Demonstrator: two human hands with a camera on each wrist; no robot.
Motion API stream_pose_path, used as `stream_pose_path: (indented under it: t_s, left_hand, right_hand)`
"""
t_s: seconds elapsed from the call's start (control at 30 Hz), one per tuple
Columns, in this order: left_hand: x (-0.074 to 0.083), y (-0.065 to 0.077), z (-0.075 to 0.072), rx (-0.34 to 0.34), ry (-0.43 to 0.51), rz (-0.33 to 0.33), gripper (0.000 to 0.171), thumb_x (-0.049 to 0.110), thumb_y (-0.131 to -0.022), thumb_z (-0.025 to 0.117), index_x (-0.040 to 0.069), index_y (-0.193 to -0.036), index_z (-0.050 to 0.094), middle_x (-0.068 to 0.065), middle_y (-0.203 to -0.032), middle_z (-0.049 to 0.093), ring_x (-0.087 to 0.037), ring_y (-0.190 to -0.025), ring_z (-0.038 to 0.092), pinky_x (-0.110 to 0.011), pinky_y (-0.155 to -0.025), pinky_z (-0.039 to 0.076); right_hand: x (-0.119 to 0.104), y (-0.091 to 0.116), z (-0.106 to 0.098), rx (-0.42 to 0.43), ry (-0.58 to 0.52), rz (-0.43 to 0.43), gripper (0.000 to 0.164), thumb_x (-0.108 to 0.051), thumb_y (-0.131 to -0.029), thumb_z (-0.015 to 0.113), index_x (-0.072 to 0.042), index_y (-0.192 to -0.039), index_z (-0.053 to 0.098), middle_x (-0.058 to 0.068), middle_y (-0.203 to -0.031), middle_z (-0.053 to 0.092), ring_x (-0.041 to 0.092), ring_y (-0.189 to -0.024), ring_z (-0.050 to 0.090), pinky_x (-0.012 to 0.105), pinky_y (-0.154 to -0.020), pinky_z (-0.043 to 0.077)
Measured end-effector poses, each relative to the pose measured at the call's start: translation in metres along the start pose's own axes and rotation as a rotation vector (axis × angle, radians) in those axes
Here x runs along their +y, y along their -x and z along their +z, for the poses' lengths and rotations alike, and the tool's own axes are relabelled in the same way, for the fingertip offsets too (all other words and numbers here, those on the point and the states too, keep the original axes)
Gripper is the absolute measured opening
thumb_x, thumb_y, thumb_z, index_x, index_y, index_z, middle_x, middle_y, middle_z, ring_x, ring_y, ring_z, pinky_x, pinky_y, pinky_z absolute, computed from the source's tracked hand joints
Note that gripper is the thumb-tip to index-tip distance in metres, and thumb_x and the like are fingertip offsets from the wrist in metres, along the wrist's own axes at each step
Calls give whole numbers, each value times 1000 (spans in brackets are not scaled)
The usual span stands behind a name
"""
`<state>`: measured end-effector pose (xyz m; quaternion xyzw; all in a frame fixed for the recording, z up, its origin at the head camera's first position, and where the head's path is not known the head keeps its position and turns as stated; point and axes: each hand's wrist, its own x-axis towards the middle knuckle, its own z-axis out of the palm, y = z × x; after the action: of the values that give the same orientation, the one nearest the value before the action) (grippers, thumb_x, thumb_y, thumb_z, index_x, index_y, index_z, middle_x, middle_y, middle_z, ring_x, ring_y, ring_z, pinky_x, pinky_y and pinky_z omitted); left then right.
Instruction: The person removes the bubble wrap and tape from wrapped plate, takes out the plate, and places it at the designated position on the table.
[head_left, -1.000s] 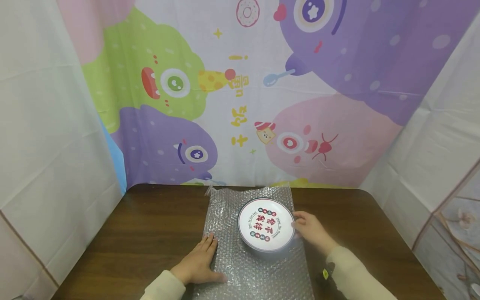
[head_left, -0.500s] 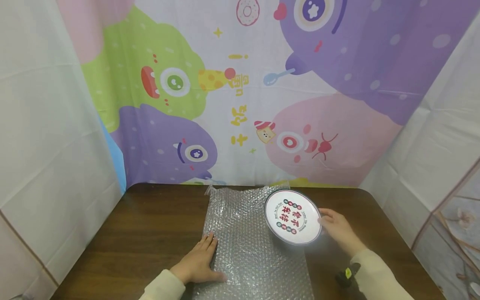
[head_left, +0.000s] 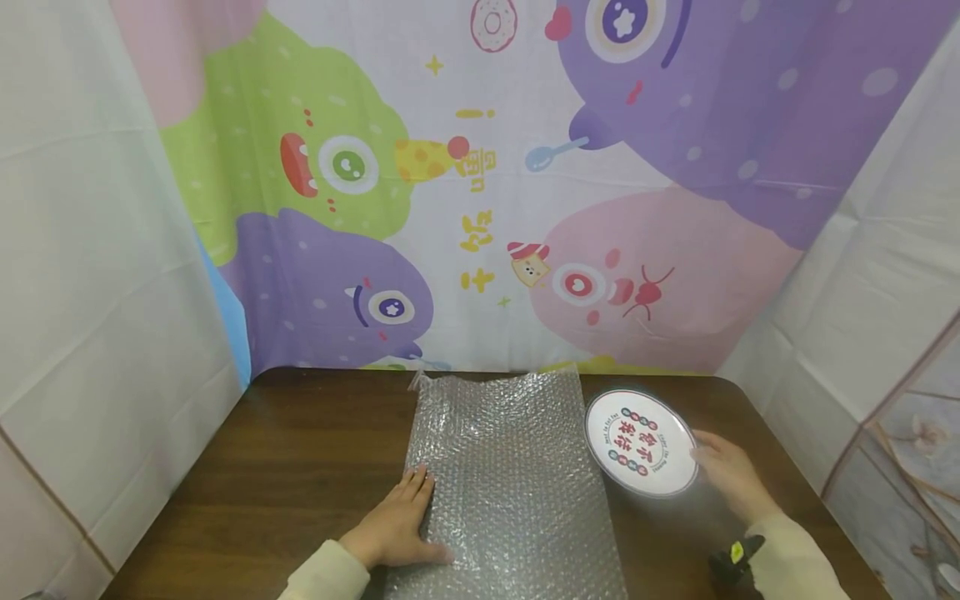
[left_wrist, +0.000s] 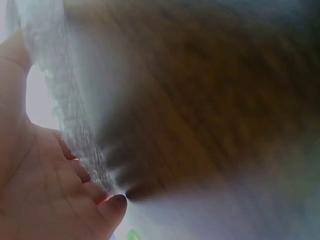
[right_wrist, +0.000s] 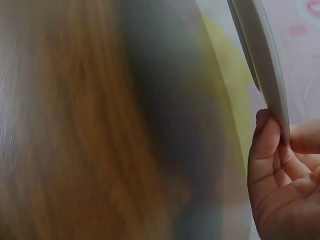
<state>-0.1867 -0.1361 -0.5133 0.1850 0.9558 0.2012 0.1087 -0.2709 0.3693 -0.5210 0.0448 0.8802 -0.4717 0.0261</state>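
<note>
A round white plate with a dark blue rim and printed red characters is held over the right part of the table. My right hand pinches its right edge between thumb and fingers. The right wrist view shows the plate edge-on, raised off the wood. A sheet of clear bubble wrap lies lengthwise on the table to the left of the plate. My left hand rests at the wrap's left edge, fingers extended; the left wrist view has the bubble wrap right beside the palm.
The dark brown wooden table reaches back to a cartoon-printed curtain. Pale cloth hangings stand along the left side, and similar sheets close in the right. A black wrist strap is on the right wrist.
The plate has moved right with my right hand, from over the bubble wrap to beyond its right edge. My left hand has stayed in place.
</note>
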Motion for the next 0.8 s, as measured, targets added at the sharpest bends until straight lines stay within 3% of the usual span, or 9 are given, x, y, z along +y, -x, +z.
stream_pose_path:
  t_s: [0.13, 0.4, 0.63, 0.8]
  left_hand:
    - [0, 1, -1, 0, 1, 1, 118, 65, -70, 75, -11, -148, 29, -31, -158, 19, -48, -147, 18, -60, -118, 24]
    - [1, 1, -1, -5, 0, 1, 118, 65, -71, 75, -11, -148, 28, -31, -159, 18, -48, -148, 17, -60, -118, 23]
    - [1, 1, -1, -4, 9, 3, 117, 64, -71, 76, -11, -148, 28, -31, -159, 18, -48, -148, 17, -60, -118, 23]
    - [0, 1, 0, -7, 7, -1, 118, 65, -71, 75, -10, -149, 27, -31, -159, 17, -48, -148, 16, -60, -118, 23]
  right_hand:
    - [16, -2, -5, 6, 17, 25, 52, -20, -104, 41, 8, -146, 33, 33, -139, 49, 33, -113, 61, 35, -86, 56]
    - [39, -3, -13, -18, 39, 82, 55, -20, -102, 40, 10, -148, 28, 36, -144, 40, 47, -123, 51, 51, -94, 52]
    - [46, -2, -18, -28, 61, 109, 58, -19, -101, 42, 11, -147, 27, 38, -138, 45, 39, -110, 62, 47, -88, 55]
    - [45, -2, -20, -42, 68, 120, 58, -19, -101, 41, 11, -148, 26, 37, -140, 43, 37, -109, 62, 49, -90, 54]
